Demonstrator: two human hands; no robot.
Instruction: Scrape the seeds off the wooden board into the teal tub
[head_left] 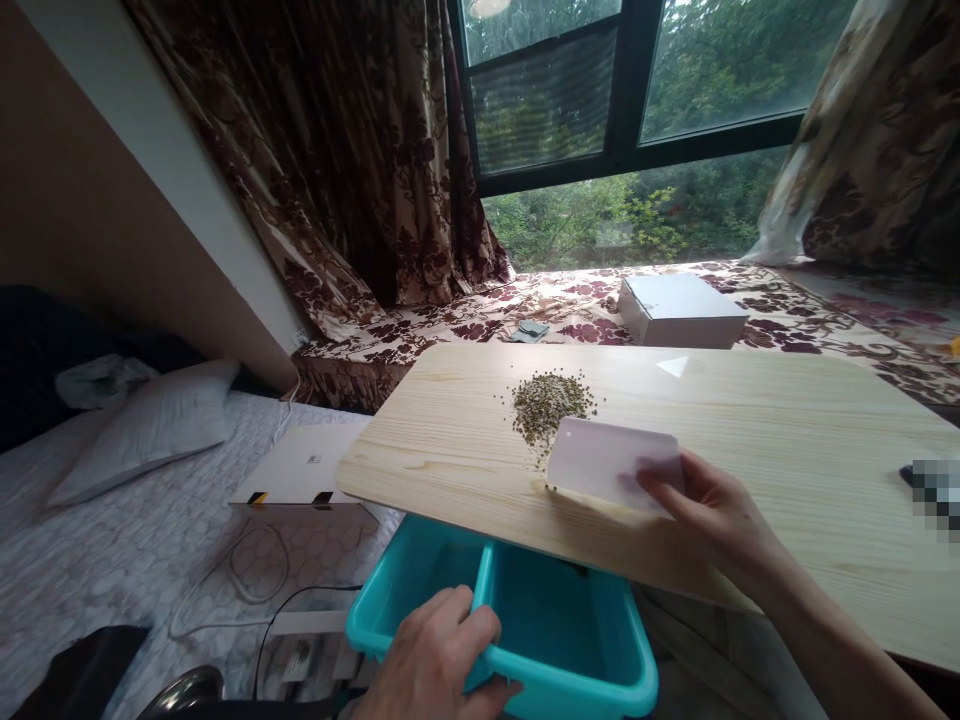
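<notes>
My right hand (709, 500) pinches the right end of a translucent, pale plastic scraper (611, 460). The scraper is tilted over the light wooden tabletop (750, 420), its left end beside a loose heap of small greenish-brown beans or seeds (547, 405). A few grains trail from the heap toward the table's front edge. My left hand (446, 650) is wrapped round the near rim of a turquoise plastic bin (577, 670), at its middle divider. The bin has two compartments and sits below the table edge, its far side partly hidden under the tabletop.
A white box (682, 305) stands on the flowered window seat behind the table, with a small greenish cloth or packet (529, 331) left of it. Left of the table, a flat white box (304, 470), cables and a pillow (150, 425) lie on the bed. A dark object (926, 490) lies at right.
</notes>
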